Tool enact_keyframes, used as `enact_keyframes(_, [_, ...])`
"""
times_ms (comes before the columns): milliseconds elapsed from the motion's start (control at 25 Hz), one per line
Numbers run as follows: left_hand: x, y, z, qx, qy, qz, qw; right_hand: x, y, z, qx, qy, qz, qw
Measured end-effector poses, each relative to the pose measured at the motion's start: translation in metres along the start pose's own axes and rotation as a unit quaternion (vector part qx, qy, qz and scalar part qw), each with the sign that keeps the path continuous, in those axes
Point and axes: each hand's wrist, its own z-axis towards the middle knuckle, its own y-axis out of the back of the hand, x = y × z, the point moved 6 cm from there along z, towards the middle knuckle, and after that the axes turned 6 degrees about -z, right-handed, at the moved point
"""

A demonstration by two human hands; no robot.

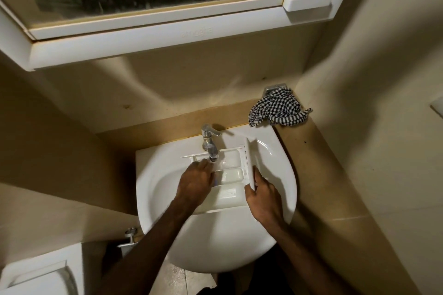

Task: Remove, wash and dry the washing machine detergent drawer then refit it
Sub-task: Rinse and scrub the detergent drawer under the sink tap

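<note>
The white detergent drawer (230,176) lies across the white sink basin (215,242), its compartments facing up under the chrome tap (211,143). Its front panel stands at the right end. My right hand (262,196) grips the lower end of that front panel. My left hand (196,182) rests inside the drawer's left compartments, fingers bent down onto the plastic near the tap's spout. Something small and bluish shows under the left fingers; I cannot tell what it is. Water seems to wet the drawer below the spout.
A black-and-white checked cloth (279,110) hangs on a wall holder behind the sink's right corner. A white mirror cabinet (153,33) juts out overhead. A toilet cistern (40,273) stands at the lower left, with a chrome valve (129,238) beside it.
</note>
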Motion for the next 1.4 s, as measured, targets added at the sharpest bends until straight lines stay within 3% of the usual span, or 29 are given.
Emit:
enact_keyframes(200, [-0.015,-0.006,-0.014,-0.067,-0.001,-0.058,0.996,0.004,0.000,-0.002,-0.010,0.006,0.008,1.000])
enact_keyframes(480, [-0.023,-0.008,-0.002,0.039,-0.051,-0.159,0.985,0.005,0.001,-0.004,-0.006,0.002,-0.011,1.000])
enact_keyframes(640, [-0.027,-0.009,0.001,0.042,-0.058,-0.141,0.987,0.004,0.002,0.000,0.005,0.004,-0.020,1.000])
enact_keyframes(800, [0.002,0.016,-0.012,-0.008,-0.037,-0.058,0.998,0.003,0.002,0.001,0.013,0.001,-0.013,1.000])
enact_keyframes(960, [0.017,0.030,-0.056,-0.180,-0.064,-0.030,0.981,0.003,0.002,0.000,0.007,-0.006,-0.012,1.000])
enact_keyframes(1040, [-0.001,0.021,-0.079,-0.207,-0.095,-0.030,0.973,0.005,0.004,-0.002,0.001,-0.011,-0.014,1.000])
enact_keyframes(1120, [-0.031,0.000,-0.085,-0.137,-0.137,-0.037,0.980,0.010,0.007,-0.006,-0.004,-0.013,-0.006,1.000])
enact_keyframes(1200, [-0.051,-0.014,-0.076,-0.071,-0.108,-0.028,0.991,0.016,0.010,-0.011,-0.006,-0.022,0.021,1.000])
enact_keyframes(1280, [-0.057,-0.011,-0.065,-0.049,-0.057,-0.009,0.997,0.021,0.015,-0.016,-0.003,-0.041,0.064,0.997])
enact_keyframes(1400, [-0.053,0.003,-0.053,-0.031,-0.047,0.003,0.998,0.019,0.025,-0.018,0.014,-0.096,0.131,0.987])
